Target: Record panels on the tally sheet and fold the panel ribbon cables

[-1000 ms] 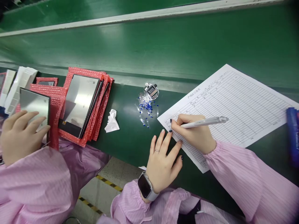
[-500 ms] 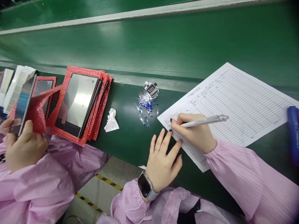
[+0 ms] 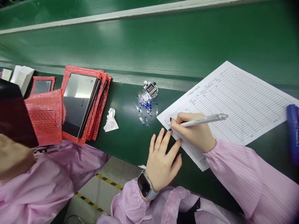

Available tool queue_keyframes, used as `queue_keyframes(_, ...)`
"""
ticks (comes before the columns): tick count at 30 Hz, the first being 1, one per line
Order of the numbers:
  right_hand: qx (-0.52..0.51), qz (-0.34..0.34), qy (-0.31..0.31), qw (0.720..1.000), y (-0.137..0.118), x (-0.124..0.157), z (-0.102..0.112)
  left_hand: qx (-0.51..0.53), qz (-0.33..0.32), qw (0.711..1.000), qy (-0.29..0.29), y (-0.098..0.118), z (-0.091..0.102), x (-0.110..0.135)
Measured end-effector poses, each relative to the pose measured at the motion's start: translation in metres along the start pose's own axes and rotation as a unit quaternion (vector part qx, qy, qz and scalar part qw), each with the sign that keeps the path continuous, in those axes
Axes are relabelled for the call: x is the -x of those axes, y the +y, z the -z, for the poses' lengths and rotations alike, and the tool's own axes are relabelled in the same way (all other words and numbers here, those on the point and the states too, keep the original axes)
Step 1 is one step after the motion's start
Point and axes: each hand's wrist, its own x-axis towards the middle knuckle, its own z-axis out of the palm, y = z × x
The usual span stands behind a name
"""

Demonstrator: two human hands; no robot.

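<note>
Two hands of ours are at the printed form [image 3: 240, 102], which lies aslant on the green table [image 3: 130, 146]. Our right hand [image 3: 193, 130] grips a white pen [image 3: 205, 119], its writing end hidden behind the fingers near the form's left corner. Our left hand [image 3: 164, 161] is open, palm down with fingers spread, its fingertips at the sheet's near edge; it grips nothing.

As far as we can judge, the filling-in is at an early stage: faint marks show around the heading rows, while most of the ruled grid looks blank and so remains to be written, if all of it is needed. The entries are too small for us to read.

Compared with half a second ago, our hands and the pen have hardly moved, and we can make out no new writing. The change is at the left: the co-worker's hand [image 3: 14, 157], now blurred, is at a panel [image 3: 16, 115] that has swung from nearly edge-on to show a broad, dark face, and the red bubble-wrap sleeve [image 3: 46, 115] beside it now lies more squarely in view. We cannot tell how firmly that hand grips.
</note>
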Motion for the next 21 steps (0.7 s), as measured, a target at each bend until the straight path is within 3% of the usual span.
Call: queue_keyframes(21, 0.011, 0.006, -0.001, 1.0, -0.0003, 0.0003, -0.0002, 0.001, 0.0, 1.0, -0.003, 0.0, -0.0004, -0.0011)
